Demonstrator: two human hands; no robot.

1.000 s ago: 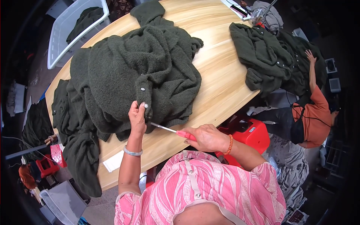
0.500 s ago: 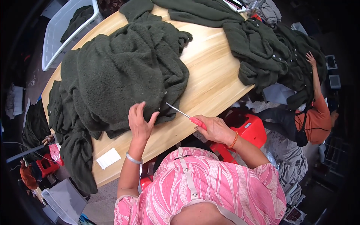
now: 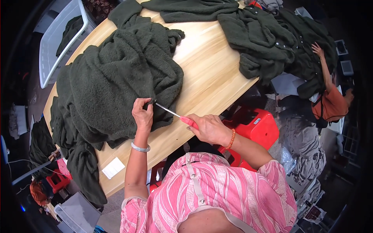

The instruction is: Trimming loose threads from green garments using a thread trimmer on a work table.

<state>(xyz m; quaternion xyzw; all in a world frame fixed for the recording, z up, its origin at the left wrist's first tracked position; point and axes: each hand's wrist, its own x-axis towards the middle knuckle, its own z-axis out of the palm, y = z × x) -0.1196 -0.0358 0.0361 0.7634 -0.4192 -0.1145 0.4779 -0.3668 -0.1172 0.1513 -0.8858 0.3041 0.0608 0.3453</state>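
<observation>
A dark green fleecy garment (image 3: 112,81) lies bunched on the table in front of me. My left hand (image 3: 142,115) pinches a bit of its fabric near the right front edge, thumb and fingers pressed together. In my right hand (image 3: 211,129) is a thin-shafted tool with a red handle (image 3: 188,120), like a screwdriver. Its metal shaft points up and left, and the tip meets the cloth just beside my left fingers. What exactly the tip touches is too small to make out.
The pale wooden table (image 3: 206,58) curves away from me. More dark green garments (image 3: 268,39) lie at its far right, where a co-worker's hand (image 3: 318,49) rests. A white label (image 3: 113,167) lies near the front edge. Nearby are a red stool (image 3: 254,128) and a clear bin (image 3: 48,58).
My left hand has moved up slightly and closed from spread fingers onto the fabric. My right hand has brought the red-handled tool left, its tip now at the pinched cloth.
</observation>
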